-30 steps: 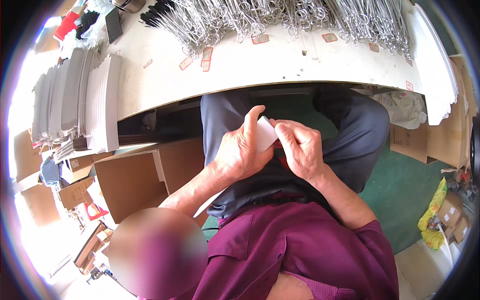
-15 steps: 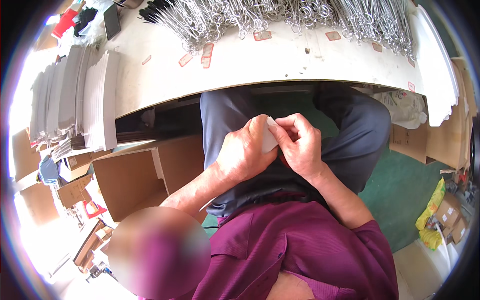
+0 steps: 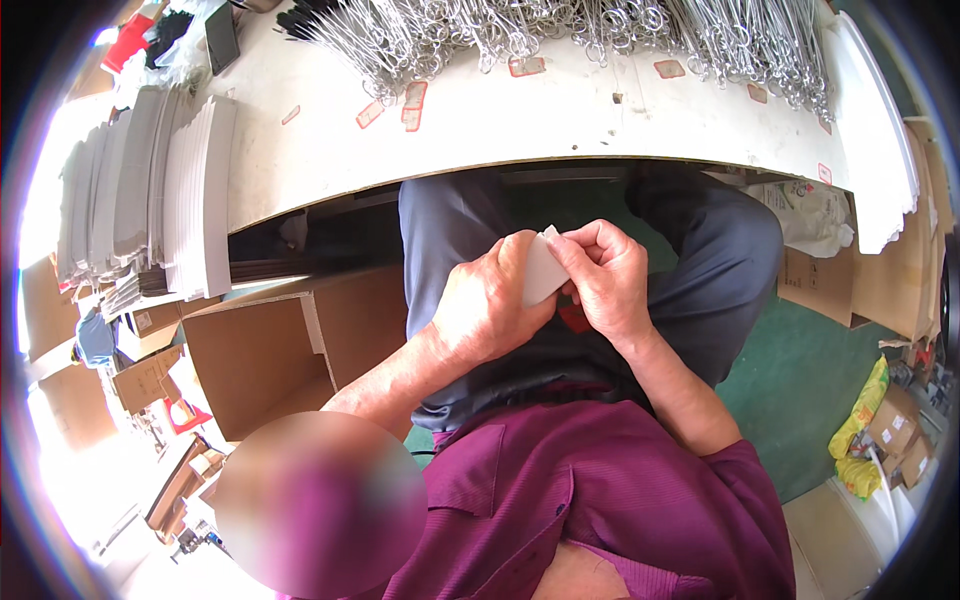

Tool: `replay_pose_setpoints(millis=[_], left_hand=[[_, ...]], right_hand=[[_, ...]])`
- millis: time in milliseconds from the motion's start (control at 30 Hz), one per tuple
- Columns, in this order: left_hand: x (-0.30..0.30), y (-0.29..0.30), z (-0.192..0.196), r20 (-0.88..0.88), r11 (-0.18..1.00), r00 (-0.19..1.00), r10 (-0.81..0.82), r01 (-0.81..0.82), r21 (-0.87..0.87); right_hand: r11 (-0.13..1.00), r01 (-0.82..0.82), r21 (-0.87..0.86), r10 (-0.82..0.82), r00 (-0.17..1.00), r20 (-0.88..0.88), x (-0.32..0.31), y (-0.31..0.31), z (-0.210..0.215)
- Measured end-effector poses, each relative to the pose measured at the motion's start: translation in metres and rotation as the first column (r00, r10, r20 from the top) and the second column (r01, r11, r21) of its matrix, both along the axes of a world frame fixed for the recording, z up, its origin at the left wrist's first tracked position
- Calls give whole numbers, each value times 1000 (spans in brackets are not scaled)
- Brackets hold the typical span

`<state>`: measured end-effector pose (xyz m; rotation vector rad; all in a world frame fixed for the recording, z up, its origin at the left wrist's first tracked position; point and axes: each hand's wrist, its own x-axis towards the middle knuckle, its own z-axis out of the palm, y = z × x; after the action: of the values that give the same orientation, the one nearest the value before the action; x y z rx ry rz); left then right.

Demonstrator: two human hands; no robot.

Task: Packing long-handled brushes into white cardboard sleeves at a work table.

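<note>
Head view: both hands meet at frame centre, over the lap, below the desk (image 3: 520,130) edge. Left hand (image 3: 490,305) is curled around a small white card (image 3: 540,270), fingers closed on its left side. Right hand (image 3: 605,275) pinches the card's top right corner between thumb and fingertips. Card stands roughly upright, a bit tilted, held between the two hands. A small red piece (image 3: 575,318) shows just below the card, under the right hand; can't tell what it is or whether it is held.

Desk runs across the top of the frame, white top. A row of metal wire hooks (image 3: 560,30) is piled along its far side. Small red-edged labels (image 3: 412,95) lie scattered near the hooks. Stacks of white and grey sheets (image 3: 160,190) sit at upper left. An open cardboard box (image 3: 260,350) stands at centre left, beside the left forearm. Green floor (image 3: 800,380) at right, more cartons at the right edge.
</note>
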<state>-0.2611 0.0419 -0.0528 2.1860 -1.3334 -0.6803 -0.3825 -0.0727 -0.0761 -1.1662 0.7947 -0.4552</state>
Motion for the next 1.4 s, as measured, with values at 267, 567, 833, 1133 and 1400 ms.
replay_pose_setpoints(millis=[267, 567, 833, 1133, 1400], left_hand=[[0, 2, -2, -2, 999, 1000, -16, 16, -50], [1, 2, -1, -37, 998, 999, -32, 29, -62], [2, 3, -3, -27, 998, 999, -44, 43, -43], [2, 4, -4, -16, 991, 1000, -17, 15, -134], [7, 3, -6, -17, 985, 999, -49, 46, -164]], right_hand=[[993, -6, 118, 10, 999, -31, -2, -5, 2], [997, -27, 79, 30, 999, -28, -5, -9, 0], [979, 10, -206, -6, 1000, 22, -5, 1, -10], [960, -5, -281, 34, 995, 97, -12, 14, -16], [891, -86, -446, 118, 992, 44, -13, 21, -17]])
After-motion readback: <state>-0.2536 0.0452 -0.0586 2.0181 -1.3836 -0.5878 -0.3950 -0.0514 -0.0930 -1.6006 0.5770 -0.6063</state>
